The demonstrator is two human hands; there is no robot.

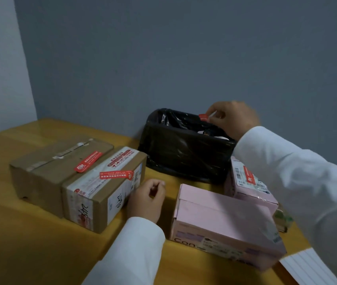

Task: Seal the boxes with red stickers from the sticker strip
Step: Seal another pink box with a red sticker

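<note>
Over the black-lined bin [186, 149] at the back of the wooden table [29, 243], the right hand [232, 118] pinches a small red sticker piece [203, 117], while the left hand [147, 199], loosely curled and holding nothing, rests between the stickered brown cardboard box [104, 190] and the unsealed pink box [223, 225].

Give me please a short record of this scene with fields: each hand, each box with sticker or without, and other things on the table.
right hand: pinches a small red sticker piece above the black bin
left hand: loosely curled, holds nothing, rests on the table
plain brown box: red sticker on top
taped brown box: red sticker on top
small pink box: red sticker on top
large pink box: no red sticker visible
white paper: at near right table edge
</note>
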